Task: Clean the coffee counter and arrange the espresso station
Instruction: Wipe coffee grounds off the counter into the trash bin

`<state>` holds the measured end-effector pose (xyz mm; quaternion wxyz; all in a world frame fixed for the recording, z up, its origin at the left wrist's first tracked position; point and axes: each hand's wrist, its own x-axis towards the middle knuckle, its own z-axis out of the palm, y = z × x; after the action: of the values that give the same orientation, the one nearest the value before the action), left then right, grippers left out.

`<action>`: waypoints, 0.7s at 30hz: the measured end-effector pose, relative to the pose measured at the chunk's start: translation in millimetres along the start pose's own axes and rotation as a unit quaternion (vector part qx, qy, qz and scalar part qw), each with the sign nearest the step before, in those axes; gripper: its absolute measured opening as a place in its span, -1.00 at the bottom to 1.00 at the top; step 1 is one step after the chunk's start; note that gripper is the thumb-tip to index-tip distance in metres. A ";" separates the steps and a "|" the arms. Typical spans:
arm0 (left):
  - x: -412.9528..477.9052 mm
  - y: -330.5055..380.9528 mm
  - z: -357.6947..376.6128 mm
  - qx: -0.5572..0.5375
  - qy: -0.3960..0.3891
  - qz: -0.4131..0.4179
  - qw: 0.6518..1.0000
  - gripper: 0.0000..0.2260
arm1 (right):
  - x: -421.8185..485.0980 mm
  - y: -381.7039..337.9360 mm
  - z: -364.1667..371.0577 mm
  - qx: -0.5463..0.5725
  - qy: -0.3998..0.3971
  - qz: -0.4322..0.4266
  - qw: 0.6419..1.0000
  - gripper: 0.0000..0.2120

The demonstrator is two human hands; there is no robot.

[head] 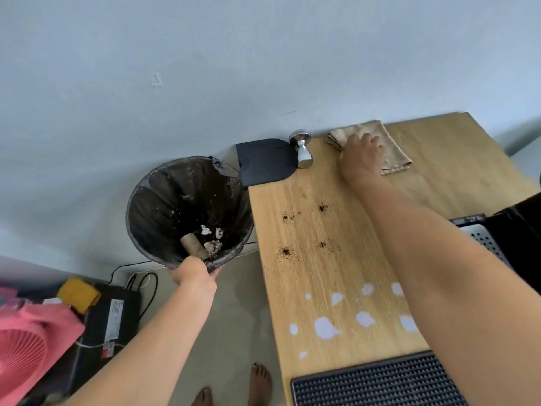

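A folded beige cloth (pixel 377 145) is seen at the far end of the wooden counter (pixel 336 230), close to the wall. It is pressed under the right hand (pixel 361 156), whose fingers (pixel 369 140) are curled down onto its near left part; whether the fabric is actually pinched cannot be told. Just left of the cloth, a metal tamper (pixel 301 149) is stood upright on the counter, at the edge of a black tamping mat (pixel 263 161) that overhangs the counter's far left corner.

Nearer along the counter, four small patches of coffee grounds (pixel 285 251) are scattered, and nearer still a group of white liquid spills (pixel 326 328) is spread across the wood. A black ribbed bar mat (pixel 377 382) is laid at the near edge. At the right edge, part of a dark machine with a perforated drip tray (pixel 486 241) is visible.

Left of the counter, a black-lined waste bin (pixel 187 209) is held tilted toward the camera, its near rim gripped by the clenched fingers of the left hand (pixel 193 273). A cardboard tube and crumpled paper are seen inside it.
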<state>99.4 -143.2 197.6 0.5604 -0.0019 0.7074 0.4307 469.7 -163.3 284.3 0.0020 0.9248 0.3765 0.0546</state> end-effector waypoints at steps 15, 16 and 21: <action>-38.8 17.8 -22.0 -0.020 -0.017 -0.018 0.999 -0.41 | -72.8 46.8 -23.1 0.221 -0.093 0.072 0.968 -0.75; -39.9 19.6 -24.7 -0.014 -0.019 -0.021 1.000 -0.41 | -78.9 48.7 -26.2 0.197 -0.091 0.078 0.973 -0.77; -44.7 24.4 -44.4 0.011 -0.044 -0.026 0.999 -0.38 | -97.9 45.6 -25.4 0.232 -0.091 0.101 0.963 -0.60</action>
<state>69.1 -176.5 247.9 0.6020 0.0042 0.6865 0.4078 429.3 -265.2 301.9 -0.1838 0.9341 0.2822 -0.1185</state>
